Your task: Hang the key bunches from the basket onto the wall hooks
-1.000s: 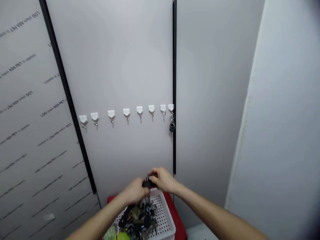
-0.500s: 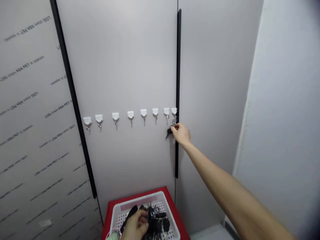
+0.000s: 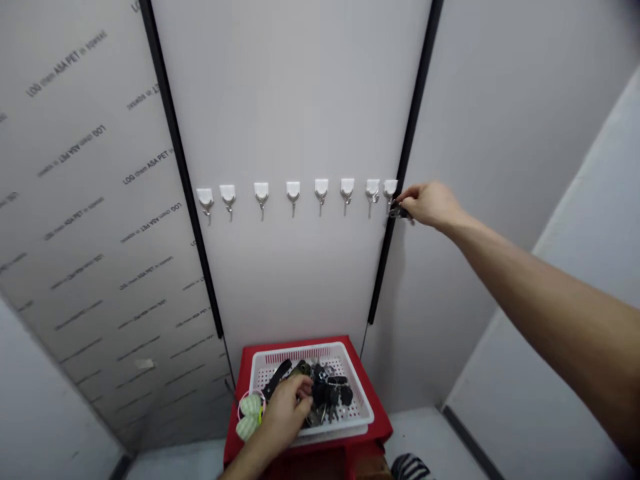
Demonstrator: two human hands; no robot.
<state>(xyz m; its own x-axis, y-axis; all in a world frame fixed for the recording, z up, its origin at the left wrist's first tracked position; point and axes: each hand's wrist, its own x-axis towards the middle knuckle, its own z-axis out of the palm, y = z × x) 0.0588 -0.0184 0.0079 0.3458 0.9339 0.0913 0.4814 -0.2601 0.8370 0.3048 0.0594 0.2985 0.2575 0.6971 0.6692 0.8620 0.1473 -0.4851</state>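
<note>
A row of white wall hooks (image 3: 293, 191) runs across a pale panel. My right hand (image 3: 430, 203) is raised to the rightmost hook (image 3: 390, 189), fingers pinched on a small dark key set (image 3: 399, 212) held against it. Below, a white perforated basket (image 3: 361, 399) holds a heap of dark keys and fobs (image 3: 327, 391). My left hand (image 3: 285, 410) rests inside the basket with fingers curled over the keys; whether it grips one is hidden. A pale green tag (image 3: 250, 408) lies at the basket's left edge.
The basket sits on a red stool or stand (image 3: 377, 427). Black vertical strips (image 3: 183, 173) divide the wall panels. A white wall (image 3: 550, 320) closes in on the right, and a striped object (image 3: 410, 467) shows at the bottom edge.
My right hand rose from the basket to the rightmost hook with a key set. My left hand stayed in the basket. The view shifted, so hooks and basket sit higher.
</note>
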